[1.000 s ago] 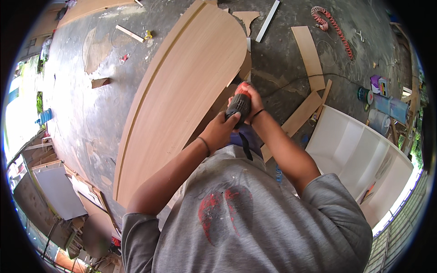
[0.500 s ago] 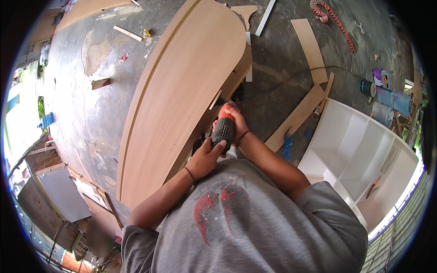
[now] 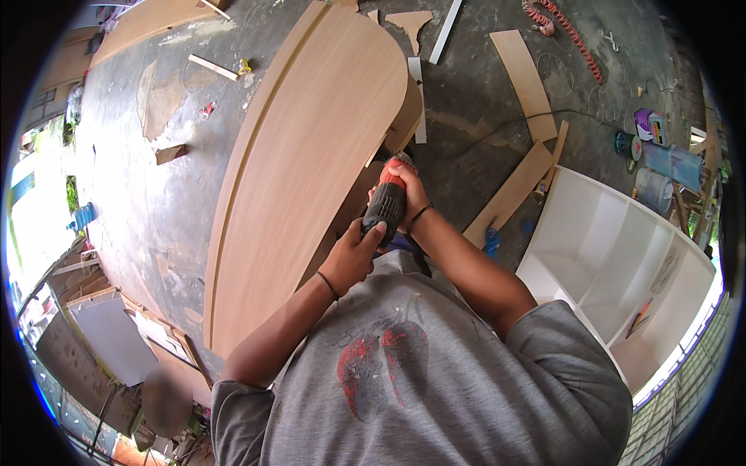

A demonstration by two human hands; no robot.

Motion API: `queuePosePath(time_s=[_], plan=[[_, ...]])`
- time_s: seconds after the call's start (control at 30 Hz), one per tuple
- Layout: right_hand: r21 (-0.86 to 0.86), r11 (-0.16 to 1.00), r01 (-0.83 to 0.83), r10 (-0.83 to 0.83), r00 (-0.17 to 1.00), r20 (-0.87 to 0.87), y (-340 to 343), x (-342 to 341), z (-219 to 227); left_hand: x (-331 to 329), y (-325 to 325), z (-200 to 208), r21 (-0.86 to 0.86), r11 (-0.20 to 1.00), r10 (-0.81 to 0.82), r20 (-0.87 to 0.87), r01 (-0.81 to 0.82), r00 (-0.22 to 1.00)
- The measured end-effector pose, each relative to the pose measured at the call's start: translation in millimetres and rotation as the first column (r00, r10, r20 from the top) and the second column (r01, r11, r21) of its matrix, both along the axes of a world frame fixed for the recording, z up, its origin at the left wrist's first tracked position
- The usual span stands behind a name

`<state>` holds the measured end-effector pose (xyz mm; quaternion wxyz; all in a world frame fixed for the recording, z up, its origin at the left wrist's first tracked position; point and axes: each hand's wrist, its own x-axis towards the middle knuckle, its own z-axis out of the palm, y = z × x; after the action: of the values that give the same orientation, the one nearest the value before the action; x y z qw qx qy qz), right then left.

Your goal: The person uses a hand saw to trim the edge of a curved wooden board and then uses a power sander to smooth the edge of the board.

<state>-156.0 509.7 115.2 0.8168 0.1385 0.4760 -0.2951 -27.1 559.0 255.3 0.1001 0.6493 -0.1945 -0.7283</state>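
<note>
Both my hands grip a red and black handheld power tool (image 3: 386,206), whose working end is hidden at the edge of a large wooden piece. My left hand (image 3: 352,255) is wrapped round the black rear of its body. My right hand (image 3: 409,190) closes round the red front part. The wooden piece has a broad, pale wood-grain face (image 3: 311,147) with a rounded far end, and a long strip runs along its left edge. The tool is by the piece's right side, below a small splinter-like edge. What lies beneath my hands is mostly hidden.
White shelving (image 3: 579,233) stands on the right. Loose boards (image 3: 522,85), a thin white strip (image 3: 444,31) and a coiled red hose (image 3: 573,37) lie on the concrete floor (image 3: 458,101). Cans and containers (image 3: 649,128) sit at far right; panels (image 3: 116,334) lean at left.
The tool and both hands have shifted slightly right and a little upward in view. The wooden piece appears slightly turned and shifted. Both hands keep their grip.
</note>
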Motion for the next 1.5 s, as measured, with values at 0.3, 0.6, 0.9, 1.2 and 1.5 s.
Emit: queuePosePath(time_s=[0.3, 0.6, 0.9, 1.2, 1.5], plan=[[0.045, 0.998, -0.036, 0.034, 0.998, 0.048, -53.0, -29.7, -14.6, -22.5, -47.7, -10.1, -0.044, 0.998, 0.03, -0.051, -0.032, 0.998], [-0.069, 0.989, -0.131, 0.131, 0.991, 0.009, -96.5, -61.2, -36.1, -55.0, -81.0, -25.1, -0.085, 0.995, 0.048, -0.041, -0.052, 0.998], [0.013, 0.985, -0.17, 0.17, 0.985, 0.003, -84.4, -77.9, 14.4, -69.7, -50.9, -11.6, -0.119, 0.989, 0.071, -0.133, -0.087, 0.989], [0.02, 0.995, -0.097, 0.095, 0.991, 0.089, -10.6, -49.0, 7.1, -39.5, 11.7, 8.2, -0.048, 0.989, 0.131, -0.152, -0.139, 0.98], [0.096, 0.995, -0.022, 0.007, 0.988, 0.156, 6.0, -17.4, 2.5, -18.4, 22.0, 4.4, -0.242, 0.97, 0.013, 0.1, 0.011, 0.995]])
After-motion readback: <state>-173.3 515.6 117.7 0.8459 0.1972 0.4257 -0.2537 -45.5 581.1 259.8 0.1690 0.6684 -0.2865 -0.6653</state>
